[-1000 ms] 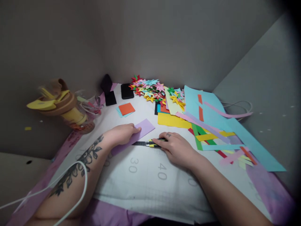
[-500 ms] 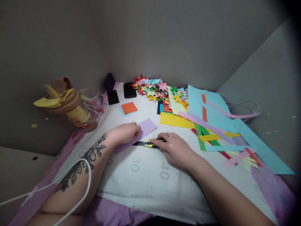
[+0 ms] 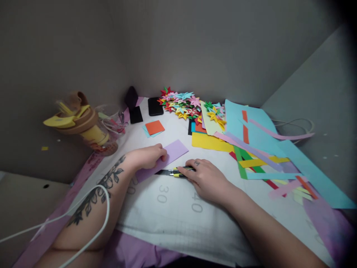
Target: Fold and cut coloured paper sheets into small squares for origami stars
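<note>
A purple sheet of paper [image 3: 176,149] lies slantwise on the white cloth, folded or narrow in shape. My left hand [image 3: 152,156] rests on it with curled fingers, the thumb and fingertips pressed at its middle; part of the sheet is hidden under the hand and wrist. My right hand [image 3: 208,178] is closed around a black and yellow utility knife [image 3: 176,172] lying low over the cloth. Its blade is out, pointing left to the near edge of the purple paper. Whether the blade touches the paper, I cannot tell.
Folded paper stars [image 3: 181,104] are heaped at the back. Coloured strips [image 3: 262,162] and blue sheets [image 3: 251,115] lie on the right. Small orange squares [image 3: 155,127], a black phone [image 3: 155,107] and a tumbler [image 3: 95,137] stand or lie left. A white cable [image 3: 107,208] crosses my left forearm.
The view has shifted slightly, so things sit a little farther right. The knife has moved slightly left relative to the cloth. My left hand stays on the purple paper.
</note>
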`<state>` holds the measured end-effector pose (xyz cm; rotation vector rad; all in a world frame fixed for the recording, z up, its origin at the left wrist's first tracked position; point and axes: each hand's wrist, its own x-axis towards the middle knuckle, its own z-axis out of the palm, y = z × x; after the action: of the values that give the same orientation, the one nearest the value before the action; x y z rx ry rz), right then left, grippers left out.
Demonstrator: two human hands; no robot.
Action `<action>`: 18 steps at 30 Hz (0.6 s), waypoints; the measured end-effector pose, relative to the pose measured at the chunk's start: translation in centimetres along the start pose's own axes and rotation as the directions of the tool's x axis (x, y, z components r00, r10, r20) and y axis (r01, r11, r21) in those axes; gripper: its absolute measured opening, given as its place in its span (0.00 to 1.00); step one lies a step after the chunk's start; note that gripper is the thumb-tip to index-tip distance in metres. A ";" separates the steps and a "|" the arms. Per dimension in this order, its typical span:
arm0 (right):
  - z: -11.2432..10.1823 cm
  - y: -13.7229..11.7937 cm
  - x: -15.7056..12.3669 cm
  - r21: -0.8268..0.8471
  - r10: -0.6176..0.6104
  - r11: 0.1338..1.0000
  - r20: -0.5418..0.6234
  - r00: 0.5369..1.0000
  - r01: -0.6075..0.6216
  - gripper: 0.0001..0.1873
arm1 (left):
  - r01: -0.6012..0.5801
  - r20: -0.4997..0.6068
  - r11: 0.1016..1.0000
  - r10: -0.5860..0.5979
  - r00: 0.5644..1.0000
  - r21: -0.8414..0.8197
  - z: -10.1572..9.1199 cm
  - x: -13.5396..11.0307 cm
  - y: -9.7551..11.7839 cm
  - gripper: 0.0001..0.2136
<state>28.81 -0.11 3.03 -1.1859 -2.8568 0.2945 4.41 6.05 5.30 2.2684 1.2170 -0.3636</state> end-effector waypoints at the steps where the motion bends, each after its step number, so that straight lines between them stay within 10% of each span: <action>1: 0.0 0.0 0.0 0.001 -0.001 1.000 0.003 1.000 0.001 0.26 | 0.002 0.001 1.000 -0.002 1.000 -0.002 0.0 0.0 0.0 0.15; 18: -0.4 -1.6 0.6 -0.023 -0.035 0.999 0.039 0.999 0.036 0.28 | -0.002 -0.014 1.000 0.002 1.000 0.026 0.0 0.0 0.1 0.13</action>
<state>27.33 -0.78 3.70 -1.1445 -2.9188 0.2867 4.47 6.03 5.30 2.2984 1.2237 -0.3650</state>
